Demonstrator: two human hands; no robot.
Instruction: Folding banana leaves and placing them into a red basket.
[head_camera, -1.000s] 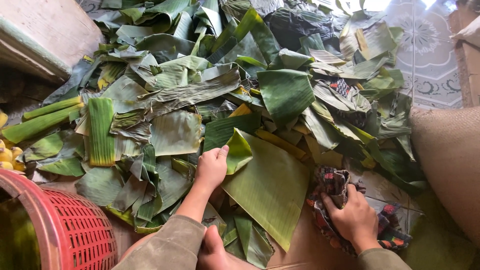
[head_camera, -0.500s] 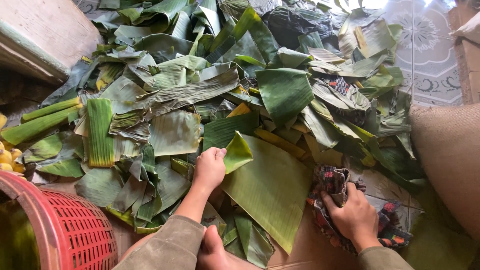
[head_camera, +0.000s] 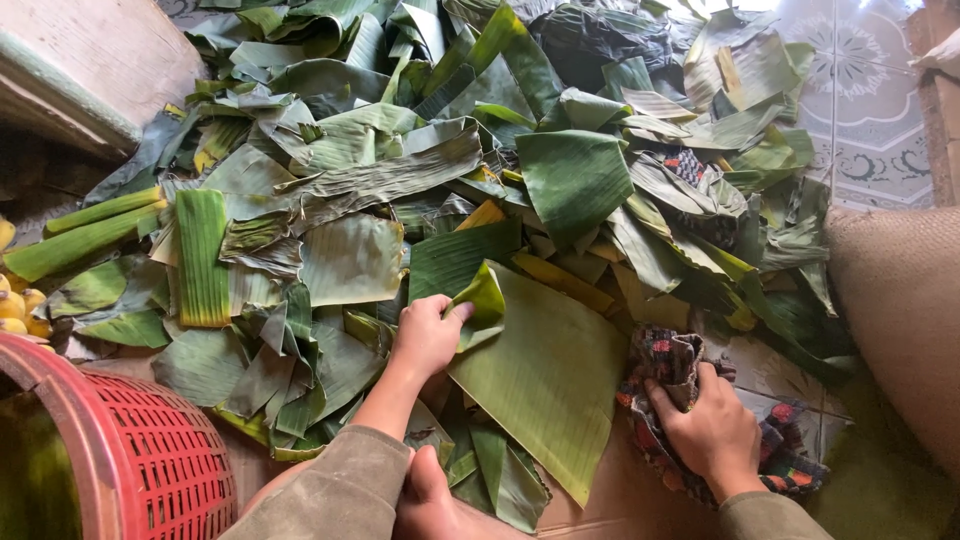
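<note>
Since the earlier frames almost nothing has moved; only my left hand (head_camera: 425, 338) has curled the corner of the large banana leaf (head_camera: 545, 375) a little more upward. I take this large leaf as my landmark. It lies flat on the floor, in front of me, between my two hands. My left hand is closed on its upper left corner, pinching the folded edge between thumb and fingers. My right hand (head_camera: 712, 432) rests just right of the leaf and is clenched on a dark patterned cloth (head_camera: 672, 368), which touches the right edge of the leaf. Behind the leaf, a wide heap of cut banana leaves (head_camera: 400, 170) covers most of the floor. Far behind and right of the leaf I see pale patterned floor tiles (head_camera: 860, 110). Right of the leaf there is a brown burlap sack (head_camera: 900, 300). Left of the leaf, near me, stands a red plastic basket (head_camera: 140, 460), and behind the basket some green leaf stalks (head_camera: 90, 230) lie. Far behind and left of the leaf is a grey concrete slab (head_camera: 90, 60). A bare foot (head_camera: 440, 500) shows below the leaf.
</note>
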